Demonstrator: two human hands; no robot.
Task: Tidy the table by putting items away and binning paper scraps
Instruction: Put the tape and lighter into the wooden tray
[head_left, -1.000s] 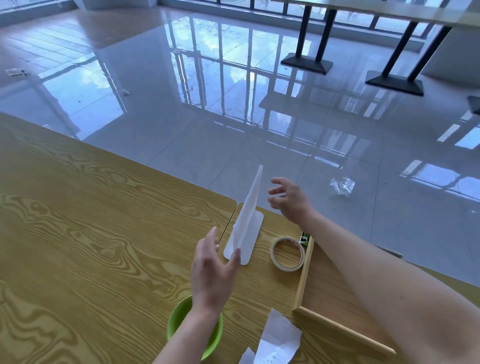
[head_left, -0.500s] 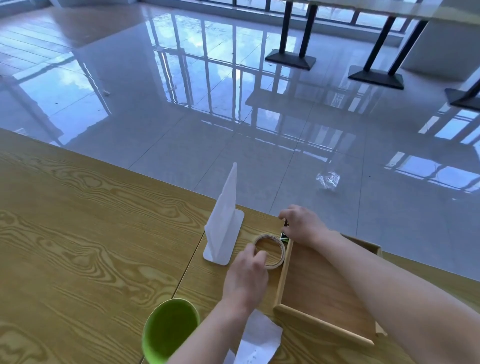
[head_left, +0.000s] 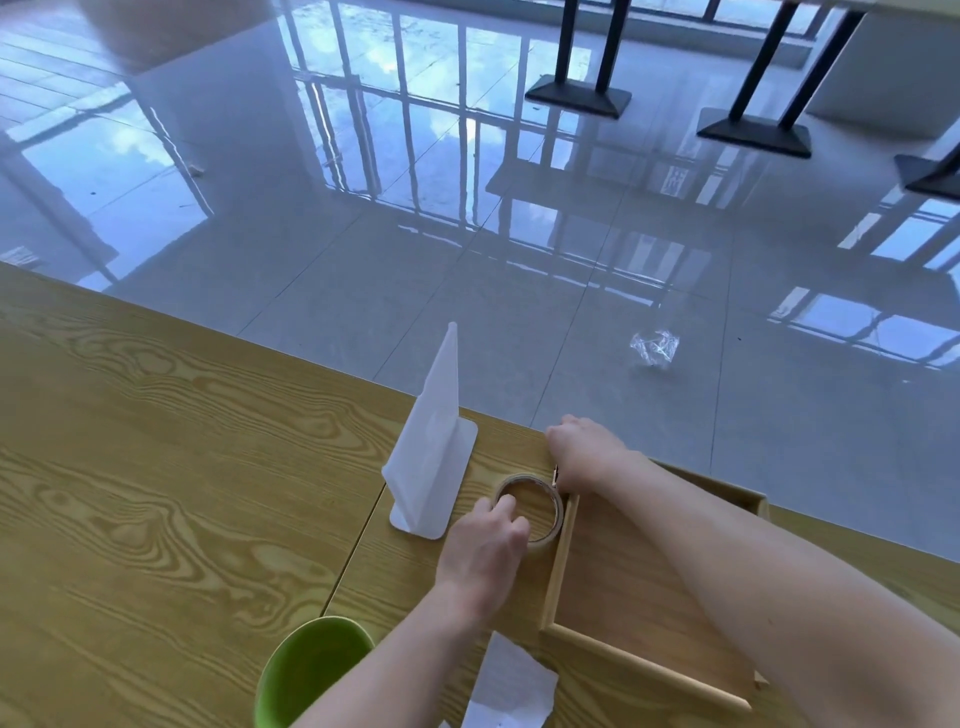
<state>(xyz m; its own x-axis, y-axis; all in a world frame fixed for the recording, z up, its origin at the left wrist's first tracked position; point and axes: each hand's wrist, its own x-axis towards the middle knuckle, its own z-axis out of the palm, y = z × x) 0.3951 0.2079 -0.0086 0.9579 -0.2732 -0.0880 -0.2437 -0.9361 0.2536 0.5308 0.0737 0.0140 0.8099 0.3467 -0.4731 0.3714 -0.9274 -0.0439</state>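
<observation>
A roll of clear tape (head_left: 543, 496) lies flat on the wooden table (head_left: 156, 467), against the left wall of a shallow wooden tray (head_left: 558, 571). My left hand (head_left: 483, 545) grips the roll's near-left rim, fingertips curled over the ring. My right hand (head_left: 587, 449) is curled down at the tray's far-left corner, closed over a small dark object (head_left: 555, 475) that is mostly hidden. A torn white paper scrap (head_left: 511, 686) lies by the tray's near corner, partly under my left forearm.
A white L-shaped stand (head_left: 436, 452) is upright just left of the tape. A green bowl (head_left: 311, 670) sits at the near edge. The table's far edge runs just beyond my right hand. A crumpled clear wrapper (head_left: 654, 348) lies on the glossy floor.
Both hands came down from mid-air. The left one moved right onto the tape roll and closed on its rim. The right one dropped onto the small object at the tray corner.
</observation>
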